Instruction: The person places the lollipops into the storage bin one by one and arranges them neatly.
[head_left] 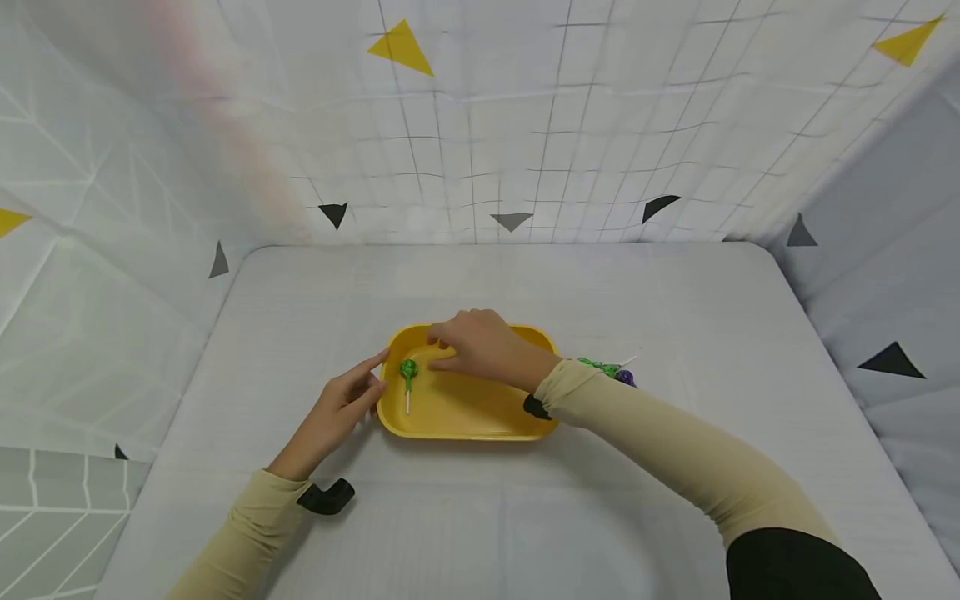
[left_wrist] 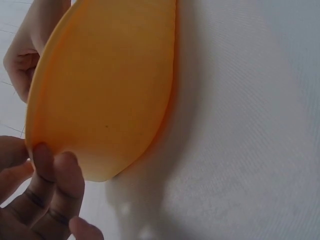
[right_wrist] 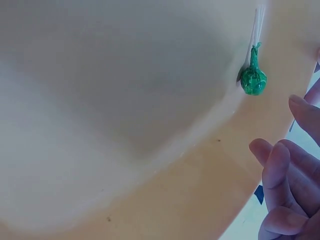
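Observation:
A shallow yellow tray (head_left: pixel 480 423) stands on the white table. My left hand (head_left: pixel 341 414) is at the tray's left end, its fingers (left_wrist: pixel 70 175) touching the outer wall near the rim. Inside the tray, towards its left end, lies a lollipop (head_left: pixel 408 371) with a green wrapper and white stick. My right hand (head_left: pixel 487 346) reaches over the tray from the right, to the right of this lollipop. In the right wrist view its fingers (right_wrist: pixel 277 170) are loosely bent with nothing between them, and the green lollipop (right_wrist: pixel 253 81) lies apart from them.
Several more lollipops (head_left: pixel 603 367), green and purple, lie on the table just right of the tray, partly hidden by the right sleeve (head_left: pixel 660 425). White cloth walls (head_left: pixel 480 125) with grid lines and coloured triangles rise behind the table and at its sides.

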